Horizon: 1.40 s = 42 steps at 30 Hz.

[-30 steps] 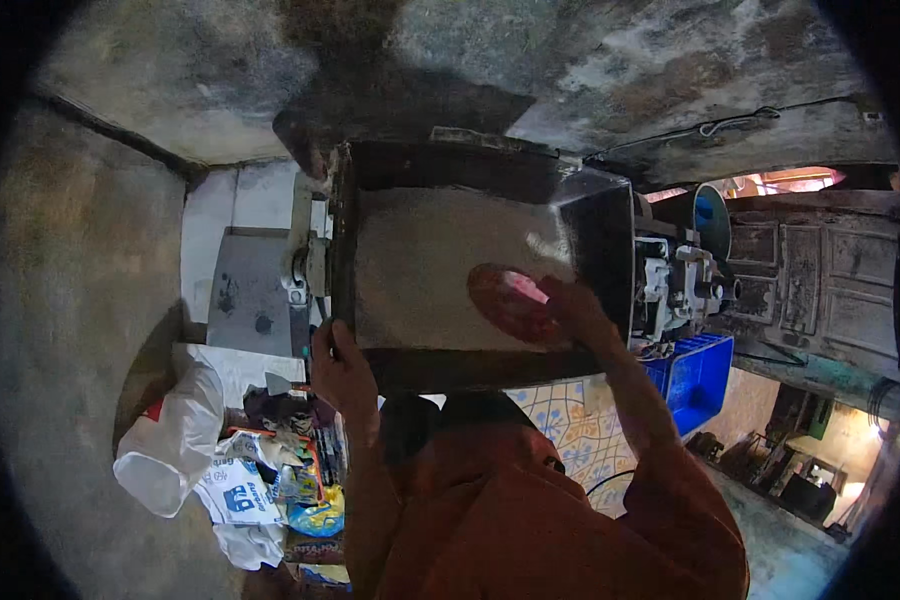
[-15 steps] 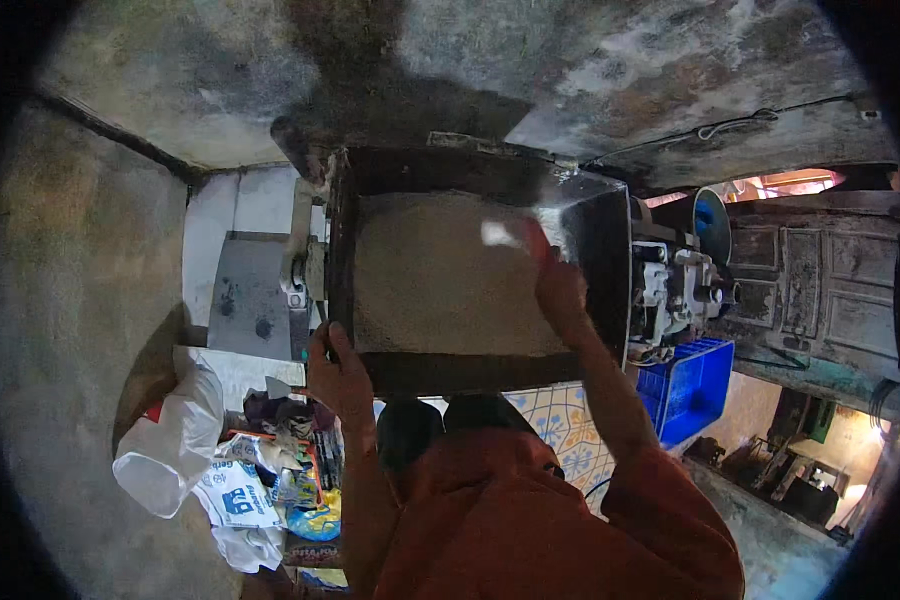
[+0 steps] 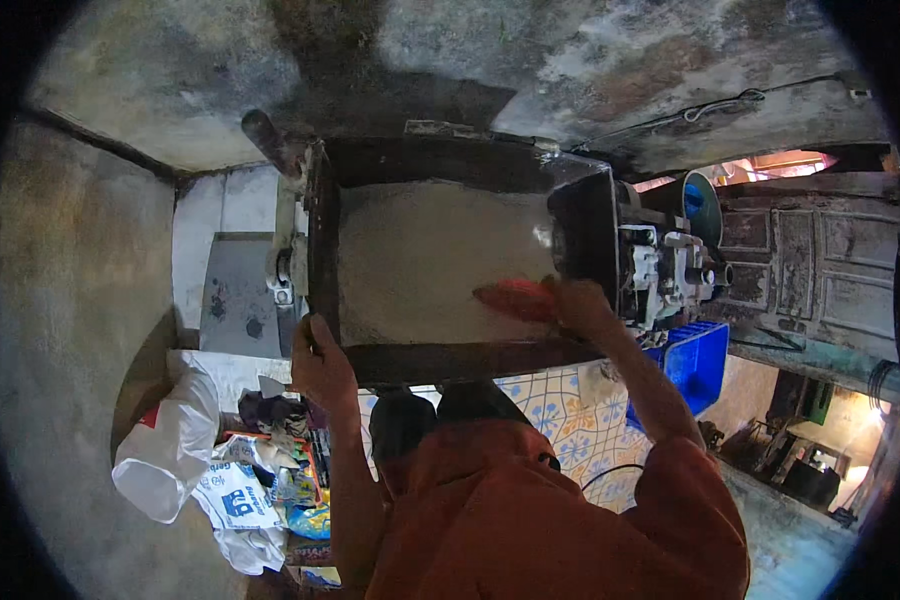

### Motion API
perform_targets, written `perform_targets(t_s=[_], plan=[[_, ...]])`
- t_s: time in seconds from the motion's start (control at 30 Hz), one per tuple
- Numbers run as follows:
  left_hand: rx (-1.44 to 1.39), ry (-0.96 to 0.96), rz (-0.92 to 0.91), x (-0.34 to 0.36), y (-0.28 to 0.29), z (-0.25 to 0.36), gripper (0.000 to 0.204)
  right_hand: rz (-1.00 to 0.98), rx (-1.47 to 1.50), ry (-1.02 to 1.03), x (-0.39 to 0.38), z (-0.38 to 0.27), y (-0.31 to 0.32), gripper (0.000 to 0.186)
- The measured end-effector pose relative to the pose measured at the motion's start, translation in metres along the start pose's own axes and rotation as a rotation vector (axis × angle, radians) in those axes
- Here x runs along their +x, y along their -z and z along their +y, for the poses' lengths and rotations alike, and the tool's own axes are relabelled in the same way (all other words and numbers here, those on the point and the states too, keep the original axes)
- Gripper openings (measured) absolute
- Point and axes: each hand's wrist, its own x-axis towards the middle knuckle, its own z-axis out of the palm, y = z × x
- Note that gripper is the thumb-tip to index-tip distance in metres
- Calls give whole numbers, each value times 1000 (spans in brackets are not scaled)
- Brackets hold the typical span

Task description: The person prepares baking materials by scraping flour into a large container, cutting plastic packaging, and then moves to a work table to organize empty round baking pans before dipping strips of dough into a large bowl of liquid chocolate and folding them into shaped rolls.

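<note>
A deep, dark rectangular bin (image 3: pixel 440 361) stands before me, its floor covered with an even layer of fine grey-brown material (image 3: pixel 430 255). My right hand (image 3: pixel 580 308) reaches over the near right part of the bin, closed around a red, leaf-shaped hand tool (image 3: pixel 515 298). The tool's exact kind is not plain; it lies low over the grey-brown layer, and whether it touches cannot be told. At the near left corner my left hand (image 3: pixel 322 365) is closed on the bin's rim, thumb up and part of the fingers hidden.
Metal machine parts (image 3: pixel 665 270) adjoin the bin's right side, with a blue crate (image 3: pixel 695 370) below them. A grey panel (image 3: pixel 235 295) and a metal bracket (image 3: pixel 282 270) stand left. White sacks (image 3: pixel 165 440) and piled bags (image 3: pixel 240 495) lie near left. A concrete wall (image 3: pixel 570 70) rises behind.
My right hand has brought the red tool from the bin's far right part toward me. The view has shifted slightly; my left hand stays at the near left corner.
</note>
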Motion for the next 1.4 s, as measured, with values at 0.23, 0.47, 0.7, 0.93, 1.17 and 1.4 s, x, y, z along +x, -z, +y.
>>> perform_targets(t_s=[0.23, 0.47, 0.7, 0.93, 1.17, 1.4], plan=[[27, -41, 29, 1, -6, -17, 40, 279, -76, -165, 34, 15, 26, 31], [54, -57, 59, 0, -4, -9, 42, -38, 33, -44, -7, -29, 4, 41], [49, -52, 92, -1, -7, -10, 44, 170, 438, 150, 3, -107, 13, 34], [-31, -148, 27, -1, -4, -8, 50, 278, 406, 47, 70, -62, -26, 71], [28, -57, 77, -2, -1, -3, 45, 318, 301, -365, 44, 36, 25, 41], [32, -86, 104, -1, -6, -3, 44, 149, 29, -73, 59, 0, -2, 23]])
